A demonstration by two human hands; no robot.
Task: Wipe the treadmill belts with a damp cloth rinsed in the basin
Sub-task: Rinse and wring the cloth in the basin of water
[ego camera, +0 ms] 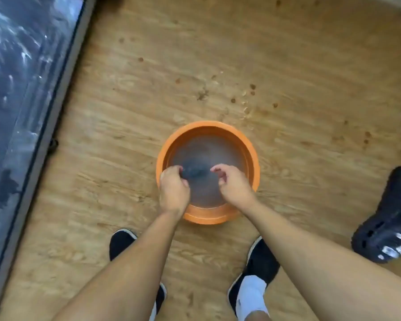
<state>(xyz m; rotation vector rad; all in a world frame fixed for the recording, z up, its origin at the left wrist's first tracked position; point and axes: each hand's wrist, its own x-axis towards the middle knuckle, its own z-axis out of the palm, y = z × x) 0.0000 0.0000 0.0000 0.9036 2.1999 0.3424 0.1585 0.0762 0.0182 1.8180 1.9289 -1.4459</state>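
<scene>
An orange basin (pixel 252 154) holding water stands on the wooden floor in front of my feet. A dark cloth (pixel 196 171) lies in the water, blurred. My left hand (pixel 174 188) reaches over the basin's near left rim and grips the cloth's left end. Over the near right side of the basin, my right hand (pixel 235 185) has its fingers curled right at the cloth's other end; the blur hides whether they hold it. The treadmill belt (pixel 14 93), dark with pale wet streaks, runs along the left edge of the view.
The treadmill's grey side rail (pixel 56 117) borders the belt on the left. My two black shoes (pixel 122 243) stand just behind the basin. Another person's black clog (pixel 389 218) is at the right. Small dark drip marks (pixel 252 86) dot the floor beyond the basin.
</scene>
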